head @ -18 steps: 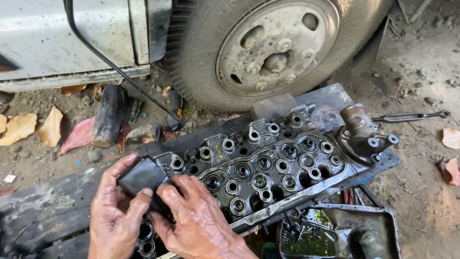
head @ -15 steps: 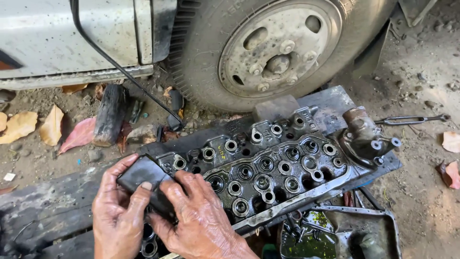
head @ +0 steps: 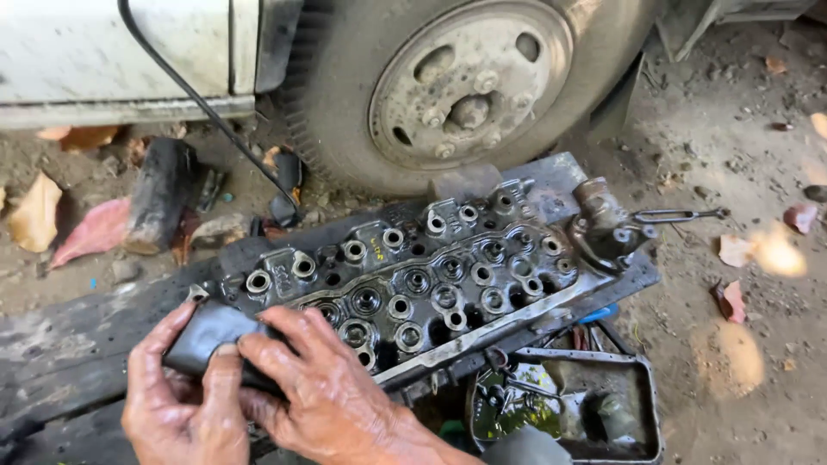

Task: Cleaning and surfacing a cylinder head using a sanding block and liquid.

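Black block [head: 207,340] — apparently metal, both hands [head: 258,396] gripping

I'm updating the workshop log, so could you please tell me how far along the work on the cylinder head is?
Done: the cylinder head is off the engine, lying oily on a dark board beside the truck wheel. In hand: the left hand and right hand grip a black rectangular block at its near end. Left: the head looks grimy all over; parts sit in the metal tray.
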